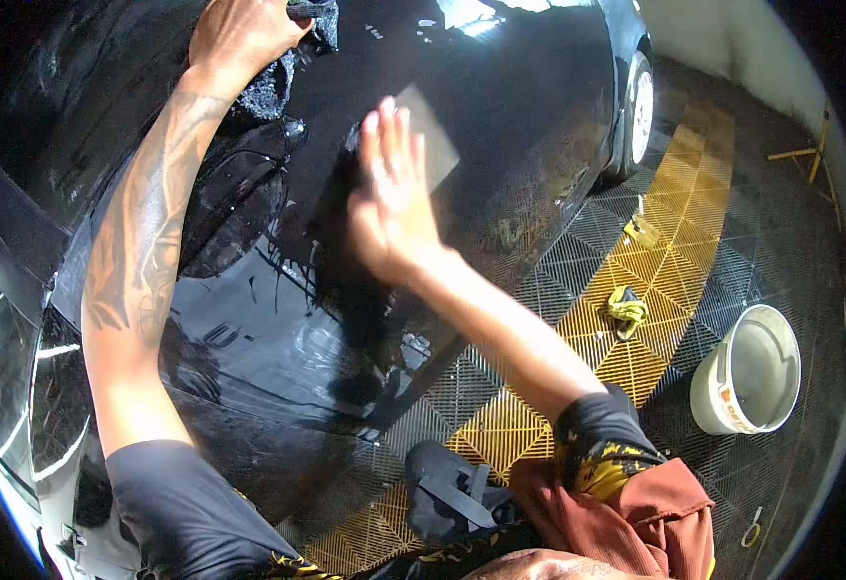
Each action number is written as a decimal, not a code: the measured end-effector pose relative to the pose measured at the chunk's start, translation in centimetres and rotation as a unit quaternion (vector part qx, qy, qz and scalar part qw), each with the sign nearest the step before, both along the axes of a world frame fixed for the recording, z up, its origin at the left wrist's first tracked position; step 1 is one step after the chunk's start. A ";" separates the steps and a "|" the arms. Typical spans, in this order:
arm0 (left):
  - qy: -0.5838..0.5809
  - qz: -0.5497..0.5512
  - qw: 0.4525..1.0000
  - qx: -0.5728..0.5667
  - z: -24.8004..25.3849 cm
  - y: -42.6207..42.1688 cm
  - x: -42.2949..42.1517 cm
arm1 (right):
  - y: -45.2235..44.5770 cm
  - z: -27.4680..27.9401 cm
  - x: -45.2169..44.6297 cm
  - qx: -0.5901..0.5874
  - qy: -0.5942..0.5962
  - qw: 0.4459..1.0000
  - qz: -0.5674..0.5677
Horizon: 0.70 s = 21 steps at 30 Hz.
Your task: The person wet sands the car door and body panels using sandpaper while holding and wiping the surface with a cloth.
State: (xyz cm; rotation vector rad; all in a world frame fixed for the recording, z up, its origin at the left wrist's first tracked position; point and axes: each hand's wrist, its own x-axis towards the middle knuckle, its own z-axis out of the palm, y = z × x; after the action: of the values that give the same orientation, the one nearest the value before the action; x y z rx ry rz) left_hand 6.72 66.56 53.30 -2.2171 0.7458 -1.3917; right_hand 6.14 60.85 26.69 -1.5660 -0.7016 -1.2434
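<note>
At the top left, my left hand (244, 37) is closed around a dark, wet-looking cloth (321, 21), part of which hangs below it against the black car (529, 106). My right hand (392, 198) lies flat over the car's side with its fingers stretched out, slightly blurred by motion. Beside and partly under those fingers is a thin, greyish square sheet (433, 135); its kind is unclear. Between my forearms the bodywork has a dark rounded part (234, 184) with wet streaks beneath it.
A white bucket (718, 391) stands on the black and yellow grid floor (674, 174). A yellow-green cloth (626, 311) and a small yellow item (641, 232) lie nearer the car's wheel (641, 106). A reddish-brown cloth (626, 522) hangs by my right sleeve.
</note>
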 end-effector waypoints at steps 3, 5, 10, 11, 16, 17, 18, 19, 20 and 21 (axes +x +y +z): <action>-0.014 -0.014 1.000 0.007 -0.1 -0.1 0.3 | -2.5 0.2 2.5 -0.040 -0.018 0.999 -0.032; -0.008 -0.032 0.999 0.017 -0.1 0.1 0.6 | -5.9 2.6 8.0 0.033 -0.034 0.994 -0.103; 0.033 -0.019 0.995 0.090 0.3 0.7 0.6 | -5.4 3.5 7.7 0.055 0.035 0.989 -0.131; 0.048 -0.019 0.995 0.087 0.3 0.6 0.3 | -3.2 2.2 4.1 0.006 0.049 0.993 -0.107; 0.016 -0.016 0.994 0.111 -0.1 0.3 -0.3 | -3.5 0.0 3.5 -0.004 0.018 1.000 -0.011; 0.016 -0.017 0.993 0.115 0.0 0.0 -0.3 | -5.4 1.7 4.5 0.085 0.027 0.995 0.046; 0.032 0.006 0.995 0.094 0.0 -0.2 -0.4 | -6.9 2.0 6.2 0.088 0.027 0.995 0.046; 0.049 0.029 0.996 0.073 0.0 -0.3 -0.4 | -8.3 2.0 7.9 0.103 -0.002 0.994 0.028; 0.057 0.047 0.995 0.066 0.1 -0.3 -0.1 | -9.4 1.8 9.4 0.118 -0.030 0.993 0.009; 0.058 0.046 0.995 0.068 0.3 0.3 0.8 | -10.0 1.3 10.1 0.133 -0.058 0.989 -0.011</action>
State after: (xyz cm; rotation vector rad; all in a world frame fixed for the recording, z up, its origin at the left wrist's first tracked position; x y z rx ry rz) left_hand 7.50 66.86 53.63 -2.2116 0.7445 -1.1414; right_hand 16.23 50.89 28.02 -1.2933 -0.5665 -1.3922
